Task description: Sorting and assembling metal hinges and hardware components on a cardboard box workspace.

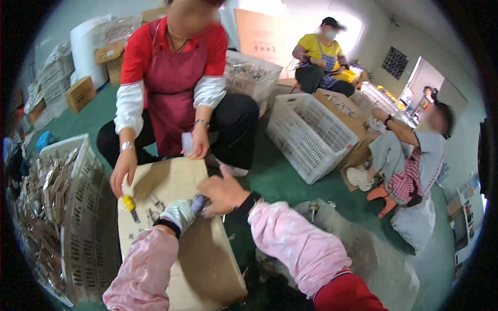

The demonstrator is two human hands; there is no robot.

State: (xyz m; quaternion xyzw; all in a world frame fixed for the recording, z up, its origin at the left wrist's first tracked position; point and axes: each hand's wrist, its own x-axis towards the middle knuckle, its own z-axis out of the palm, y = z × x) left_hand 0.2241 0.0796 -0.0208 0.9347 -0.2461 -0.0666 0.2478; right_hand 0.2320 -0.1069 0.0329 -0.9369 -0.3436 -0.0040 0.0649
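My left hand (182,210), in a green-and-white striped glove with greyish-purple fingertips, is over a cardboard box (207,254). Its fingers are curled in, and whatever they hold is hidden. Bare and close beside those fingertips is my right hand (224,193), its thumb raised away from the other fingers. I see nothing clearly held in it. Small metal parts (154,207) lie on the box to the left of my glove. A yellow-handled tool (128,203) is by the facing co-worker's hand (123,171); their other hand holds a translucent white piece (187,142).
A white basket (85,217) full of thin metal parts in plastic stands at left. Beyond my right hand are another white crate (306,140) and a crate of parts (249,78). A plastic sheet (358,249) lies at right. Two more people sit farther back.
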